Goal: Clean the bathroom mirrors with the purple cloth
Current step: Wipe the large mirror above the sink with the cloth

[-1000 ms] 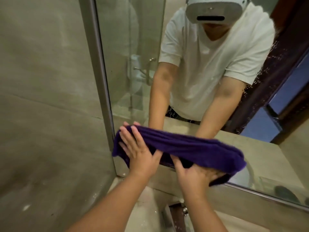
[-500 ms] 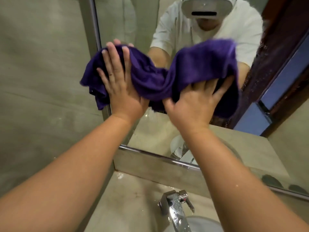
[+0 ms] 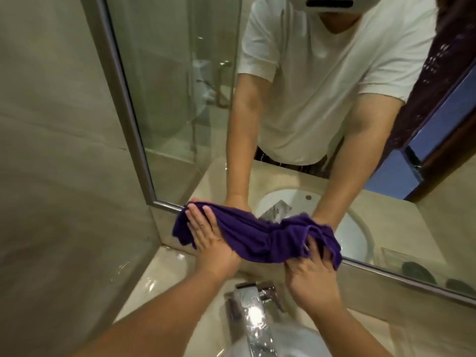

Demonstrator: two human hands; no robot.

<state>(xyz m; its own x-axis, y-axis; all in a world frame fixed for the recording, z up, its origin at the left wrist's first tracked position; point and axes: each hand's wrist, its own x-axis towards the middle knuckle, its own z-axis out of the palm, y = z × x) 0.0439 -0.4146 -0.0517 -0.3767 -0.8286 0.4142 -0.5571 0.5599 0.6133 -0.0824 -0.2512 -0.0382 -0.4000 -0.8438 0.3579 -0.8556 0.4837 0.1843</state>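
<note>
1. We see the purple cloth [image 3: 257,237] stretched sideways in a bunched band across the bottom edge of the mirror [image 3: 296,99], low in its left corner

2. Our left hand [image 3: 210,238] lies flat, fingers spread and not closed round anything, pressing the left end of the cloth against the surface right where the metal frame [image 3: 123,99] turns its corner

3. Our right hand [image 3: 310,270] sits at the other end with fingers curled up into the folds, clutching the cloth; the purple fabric drapes over the fingertips and hangs just past the lower frame rail

4. The cloth's left edge spills off the glass and overlaps the bare strip of wall below the frame, close to the tiled side wall [image 3: 51,176]; we have very little room left on that side

5. To the right the glass runs on open along the bottom rail, and above the cloth the whole pane is free, showing the reflection of a person in a white T-shirt with both arms reaching down

6. Below our hands, the chrome tap [image 3: 253,315] stands just under our right wrist, near it but apart, with the white basin [image 3: 296,341] beneath

7. The beige tabletop [image 3: 159,284] shines wet between the tap and the side wall, under our left forearm

8. Reflected at left we make out a glass shower screen with a handle; details there are blurred
</note>
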